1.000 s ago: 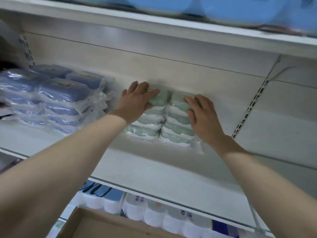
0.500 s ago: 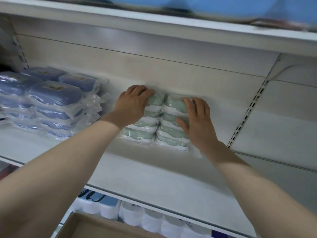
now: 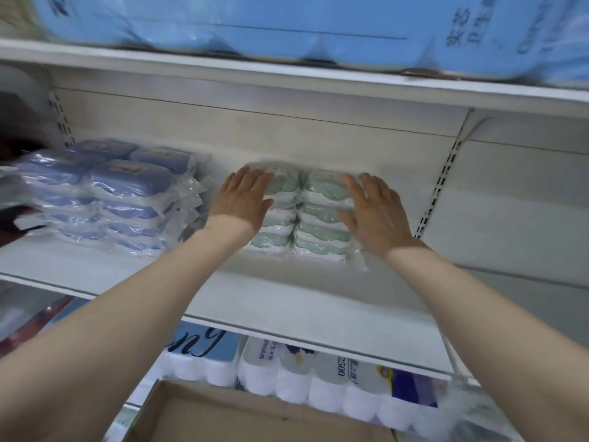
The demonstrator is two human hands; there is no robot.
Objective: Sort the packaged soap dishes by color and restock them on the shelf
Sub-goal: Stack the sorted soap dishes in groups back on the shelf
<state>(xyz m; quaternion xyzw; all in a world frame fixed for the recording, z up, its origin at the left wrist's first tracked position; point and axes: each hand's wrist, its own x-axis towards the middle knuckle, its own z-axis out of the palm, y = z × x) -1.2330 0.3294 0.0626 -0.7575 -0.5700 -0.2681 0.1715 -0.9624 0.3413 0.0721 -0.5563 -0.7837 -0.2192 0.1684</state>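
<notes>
Two side-by-side stacks of green packaged soap dishes (image 3: 322,218) stand at the back of the white shelf (image 3: 287,301). My left hand (image 3: 243,199) lies flat with straight fingers against the left stack's outer side. My right hand (image 3: 374,212) lies flat with straight fingers against the right stack. Stacks of blue packaged soap dishes (image 3: 127,186) sit to the left on the same shelf, a small gap apart from the green ones.
Large light-blue tissue packs (image 3: 287,23) fill the shelf above. White toilet-roll packs (image 3: 318,378) sit on the shelf below. An open cardboard box (image 3: 239,419) is at the bottom. The shelf part right of the slotted upright (image 3: 436,193) is bare.
Both hands have flattened and slid a little toward the near side of the green stacks. The camera has tilted up, showing more of the top shelf.
</notes>
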